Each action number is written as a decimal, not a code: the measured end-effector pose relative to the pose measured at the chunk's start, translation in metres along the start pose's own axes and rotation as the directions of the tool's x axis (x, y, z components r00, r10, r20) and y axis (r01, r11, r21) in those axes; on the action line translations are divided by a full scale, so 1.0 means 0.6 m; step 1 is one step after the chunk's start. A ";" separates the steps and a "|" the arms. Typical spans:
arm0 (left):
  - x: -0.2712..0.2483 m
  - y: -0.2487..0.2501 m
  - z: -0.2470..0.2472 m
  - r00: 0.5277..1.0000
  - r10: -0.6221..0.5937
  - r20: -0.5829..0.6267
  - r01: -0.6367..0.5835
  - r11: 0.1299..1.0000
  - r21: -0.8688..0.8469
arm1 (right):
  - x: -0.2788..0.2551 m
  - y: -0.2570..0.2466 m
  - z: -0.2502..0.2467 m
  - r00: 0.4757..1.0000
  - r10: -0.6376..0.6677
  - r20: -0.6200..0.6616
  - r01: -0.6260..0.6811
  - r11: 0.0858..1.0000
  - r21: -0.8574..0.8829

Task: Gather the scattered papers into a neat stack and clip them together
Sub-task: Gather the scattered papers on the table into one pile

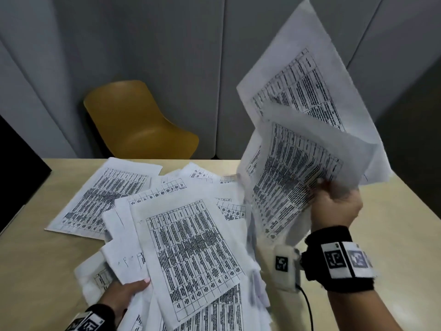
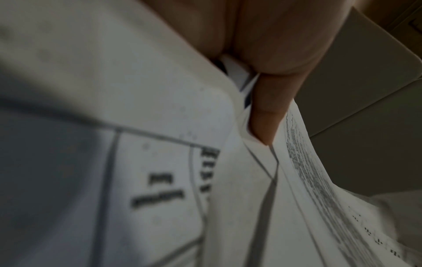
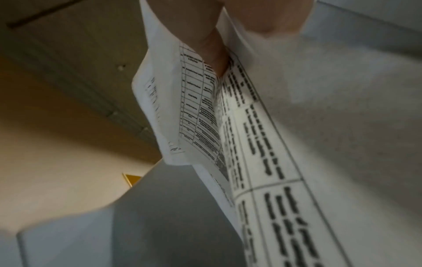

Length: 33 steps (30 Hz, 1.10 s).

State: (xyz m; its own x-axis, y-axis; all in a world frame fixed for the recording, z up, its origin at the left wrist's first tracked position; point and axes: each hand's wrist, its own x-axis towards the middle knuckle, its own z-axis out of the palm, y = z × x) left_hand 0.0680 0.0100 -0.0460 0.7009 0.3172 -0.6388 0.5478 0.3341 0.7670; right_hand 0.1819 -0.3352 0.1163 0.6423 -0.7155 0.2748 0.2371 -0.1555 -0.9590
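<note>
White sheets printed with black tables lie scattered and overlapping on a beige table (image 1: 35, 254). My right hand (image 1: 334, 206) is raised above the table's right side and grips a few printed sheets (image 1: 305, 111) that stand up and fan out; in the right wrist view those raised sheets (image 3: 228, 126) are pinched beside a finger (image 3: 212, 52). At the front, my left hand (image 1: 128, 292) holds a loose bundle of sheets (image 1: 191, 254) by its lower left edge, thumb on top. In the left wrist view a finger (image 2: 265, 112) is tucked between the bundle's sheets (image 2: 160, 162). No clip shows.
More sheets (image 1: 102, 199) lie flat toward the table's far left and middle. A mustard-yellow chair (image 1: 136, 120) stands behind the table against grey wall panels. A black object (image 1: 16, 168) sits at the left edge. Bare tabletop (image 1: 393, 235) shows at the right.
</note>
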 end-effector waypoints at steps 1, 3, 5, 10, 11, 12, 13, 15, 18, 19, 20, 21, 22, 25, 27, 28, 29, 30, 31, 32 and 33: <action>0.002 -0.001 0.000 1.000 -0.002 -0.013 0.002 1.000 0.001 | -0.002 0.000 0.004 1.000 0.001 0.008 -0.001 0.999 0.054; 0.002 -0.002 0.000 1.000 0.007 -0.020 -0.007 1.000 0.012 | -0.007 -0.003 0.010 0.999 0.009 0.053 -0.015 0.992 0.129; 0.002 -0.002 0.000 1.000 0.018 -0.009 -0.018 1.000 0.021 | -0.013 -0.012 0.020 0.997 0.012 0.071 -0.025 0.982 0.190; 0.004 -0.002 -0.003 1.000 0.007 0.014 -0.007 0.999 0.036 | -0.011 -0.046 0.051 0.992 -0.008 0.127 -0.024 0.969 0.245; 0.004 -0.001 -0.003 1.000 0.004 0.009 -0.004 0.999 0.045 | -0.013 -0.045 0.055 0.987 0.000 0.159 -0.035 0.976 0.214; 0.003 -0.001 -0.002 1.000 0.009 0.020 -0.010 0.999 0.045 | -0.017 -0.041 0.058 0.978 0.015 0.209 -0.050 0.985 0.163; 0.002 -0.001 -0.003 1.000 0.022 0.013 -0.022 0.999 0.048 | -0.023 -0.031 0.058 0.960 0.052 0.276 -0.082 0.992 0.098; -0.003 0.000 -0.001 0.998 0.054 0.026 -0.055 0.997 0.053 | -0.036 -0.003 0.055 0.877 0.195 0.439 -0.172 0.981 -0.092; -0.005 -0.001 0.000 0.995 0.093 0.018 -0.095 0.992 0.084 | -0.062 0.058 0.043 0.686 0.398 0.610 -0.089 0.877 -0.472; -0.005 -0.002 0.000 0.996 0.084 0.005 -0.084 0.992 0.090 | -0.070 0.083 0.039 0.638 0.441 0.632 -0.010 0.825 -0.565; -0.001 -0.002 -0.001 0.998 0.068 -0.008 -0.067 0.994 0.091 | -0.078 0.103 0.034 0.603 0.480 0.637 0.058 0.770 -0.635; 0.000 -0.003 -0.001 0.998 0.053 -0.034 -0.050 0.994 0.097 | -0.085 0.122 0.029 0.584 0.509 0.632 0.104 0.725 -0.680; 0.002 -0.003 -0.001 0.998 0.043 -0.051 -0.038 0.994 0.098 | -0.092 0.138 0.025 0.577 0.525 0.626 0.121 0.703 -0.701; 0.005 -0.004 -0.003 0.994 0.048 -0.096 -0.037 0.993 0.109 | -0.116 0.158 0.018 0.579 0.539 0.612 0.109 0.692 -0.713; 0.001 -0.004 0.000 0.994 0.073 -0.087 -0.066 0.994 0.081 | -0.131 0.165 0.016 0.577 0.555 0.599 0.091 0.685 -0.723; -0.003 -0.003 0.004 0.993 0.085 -0.077 -0.081 0.995 0.052 | -0.137 0.168 0.016 0.576 0.560 0.596 0.101 0.675 -0.731; -0.006 -0.003 0.006 0.993 0.096 -0.063 -0.093 0.995 0.043 | -0.141 0.176 0.015 0.574 0.557 0.600 0.131 0.661 -0.738; -0.010 -0.004 0.008 0.993 0.107 -0.046 -0.105 0.993 0.045 | -0.144 0.181 0.014 0.567 0.559 0.605 0.187 0.628 -0.755; -0.013 -0.004 0.011 0.993 0.114 -0.026 -0.112 0.992 0.056 | -0.146 0.185 0.012 0.552 0.551 0.626 0.249 0.607 -0.754; -0.012 -0.005 0.011 0.993 0.115 -0.017 -0.114 0.992 0.050 | -0.148 0.183 0.010 0.535 0.556 0.637 0.278 0.596 -0.753; -0.008 -0.006 0.009 0.994 0.104 -0.016 -0.103 0.993 0.051 | -0.149 0.188 0.007 0.525 0.554 0.646 0.273 0.610 -0.744</action>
State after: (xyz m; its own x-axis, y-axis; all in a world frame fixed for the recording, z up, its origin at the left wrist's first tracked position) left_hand 0.0653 0.0023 -0.0451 0.7467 0.3649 -0.5562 0.4952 0.2534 0.8310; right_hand 0.1544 -0.2857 -0.0161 0.9395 -0.0215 -0.3418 -0.2225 -0.7968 -0.5617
